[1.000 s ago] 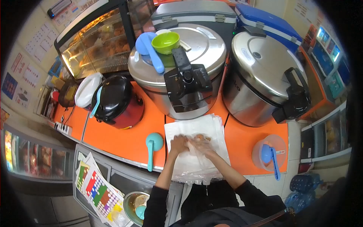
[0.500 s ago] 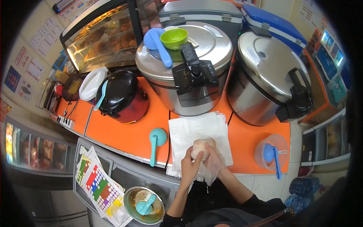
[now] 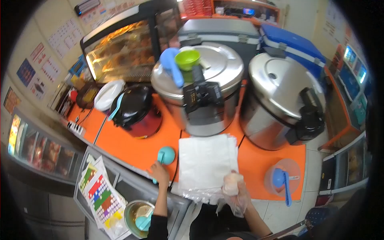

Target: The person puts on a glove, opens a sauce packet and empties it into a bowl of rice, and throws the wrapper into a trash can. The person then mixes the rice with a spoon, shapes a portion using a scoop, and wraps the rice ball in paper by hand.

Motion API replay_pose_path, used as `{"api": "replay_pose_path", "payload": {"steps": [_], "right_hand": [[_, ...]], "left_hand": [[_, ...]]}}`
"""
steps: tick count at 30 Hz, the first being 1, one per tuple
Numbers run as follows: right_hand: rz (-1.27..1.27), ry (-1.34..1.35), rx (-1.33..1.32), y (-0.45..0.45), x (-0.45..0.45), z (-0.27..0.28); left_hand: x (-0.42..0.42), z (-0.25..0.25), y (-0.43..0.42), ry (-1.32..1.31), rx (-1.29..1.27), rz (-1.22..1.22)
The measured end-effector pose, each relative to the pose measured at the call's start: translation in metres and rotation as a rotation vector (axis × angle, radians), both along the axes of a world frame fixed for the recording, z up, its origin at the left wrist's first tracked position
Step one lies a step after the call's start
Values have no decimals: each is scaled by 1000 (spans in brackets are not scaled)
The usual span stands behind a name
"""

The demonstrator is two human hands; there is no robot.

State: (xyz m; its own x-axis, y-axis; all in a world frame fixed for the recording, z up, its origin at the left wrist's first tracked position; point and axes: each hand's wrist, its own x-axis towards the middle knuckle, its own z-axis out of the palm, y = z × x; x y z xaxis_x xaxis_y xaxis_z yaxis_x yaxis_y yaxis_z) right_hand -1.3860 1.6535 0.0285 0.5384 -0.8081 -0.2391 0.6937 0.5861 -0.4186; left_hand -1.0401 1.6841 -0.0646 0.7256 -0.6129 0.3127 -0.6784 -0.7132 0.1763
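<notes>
My left hand (image 3: 160,173) is at the orange counter's front edge, its fingers closed round the handle of a teal rice scoop (image 3: 166,155). The scoop's round bowl lies face down on the counter. In my right hand (image 3: 242,197) is a white lump that looks like a rice ball (image 3: 232,183), with a thin clear plastic bag (image 3: 237,206) bunched around it. That hand is just past the lower right corner of a stack of white paper sheets (image 3: 208,160). Clear plastic also lies along the stack's near edge.
Two large steel rice cookers (image 3: 218,60) (image 3: 276,84) stand behind the paper. A blue ladle (image 3: 173,68) and green bowl (image 3: 187,60) rest on one lid. A clear tub (image 3: 294,188) with a blue scoop is at right. A metal bowl (image 3: 130,218) and printed sheets (image 3: 102,196) lie at lower left.
My left hand has left the rice ball and moved left to the teal scoop's handle. My right hand keeps the bagged rice ball, now lower and slightly right. The camera view has shifted.
</notes>
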Motion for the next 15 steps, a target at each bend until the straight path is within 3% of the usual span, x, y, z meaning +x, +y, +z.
{"api": "replay_pose_path", "payload": {"steps": [4,7,9,10,13,14,15], "right_hand": [[-116,74,43,32,-76,-7],[-137,220,108,77,-144,-30],[-146,172,64,111,-193,-24],[-134,240,97,133,-218,-35],[-198,270,168,173,-335,-65],[-206,206,202,179,-388,-77],[-211,118,248,189,-428,-88]], "left_hand": [[-89,38,-5,25,-111,-167],[-156,38,-29,127,-72,-255],[-185,17,-41,175,40,-190],[-209,26,-42,58,18,-192],[-312,111,-22,207,-285,-248],[-361,164,-2,332,-543,-537],[-419,205,9,550,-756,-656]]}}
